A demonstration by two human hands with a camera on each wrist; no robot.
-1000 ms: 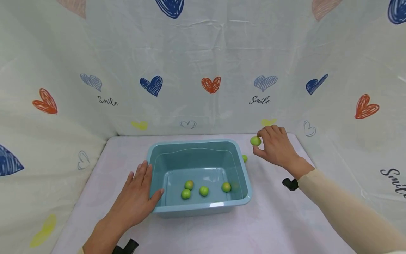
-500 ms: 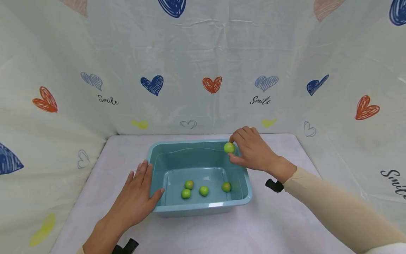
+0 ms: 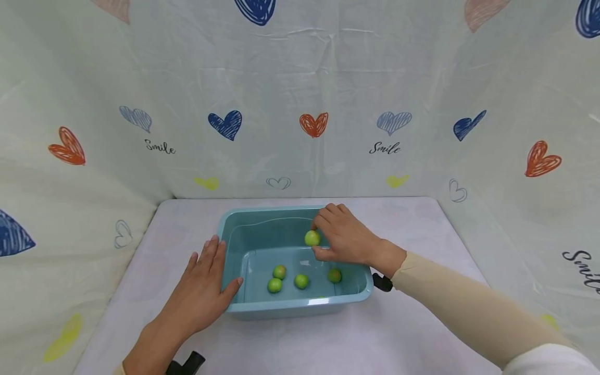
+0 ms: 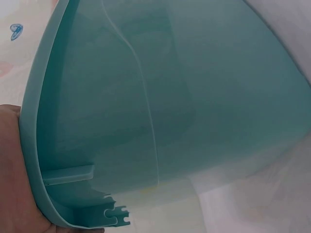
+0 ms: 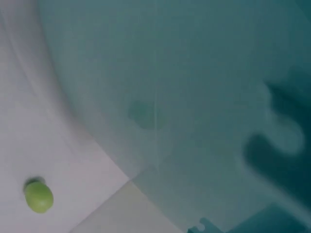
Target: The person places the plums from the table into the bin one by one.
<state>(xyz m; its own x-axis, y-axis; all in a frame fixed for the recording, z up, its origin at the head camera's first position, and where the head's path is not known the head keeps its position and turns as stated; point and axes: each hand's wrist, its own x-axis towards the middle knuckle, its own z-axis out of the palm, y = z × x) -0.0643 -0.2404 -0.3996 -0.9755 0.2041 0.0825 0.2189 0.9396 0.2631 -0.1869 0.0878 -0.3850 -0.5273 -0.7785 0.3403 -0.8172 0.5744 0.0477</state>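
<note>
Over the light blue plastic basin (image 3: 295,307), my right hand (image 3: 349,237) pinches a small round green fruit (image 3: 312,238) between thumb and fingers. My left hand (image 3: 199,294) lies along the basin's left rim with fingers straight and the thumb over the edge. On the basin floor sit several more green fruits (image 3: 301,282), some tinged brownish. The left wrist view has the basin's outer wall (image 4: 160,97) and part of the left hand (image 4: 14,179). In the right wrist view the basin wall fills most of the frame, and the held fruit is not visible.
One green fruit (image 5: 39,196) lies on the table outside the basin, seen in the right wrist view. The table has a pale cloth (image 3: 412,323). A white curtain (image 3: 281,78) printed with hearts hangs behind and at both sides.
My right hand has carried the pinched fruit leftward from the table's back right, past the right rim, and down over the basin. The left hand stays on the rim.
</note>
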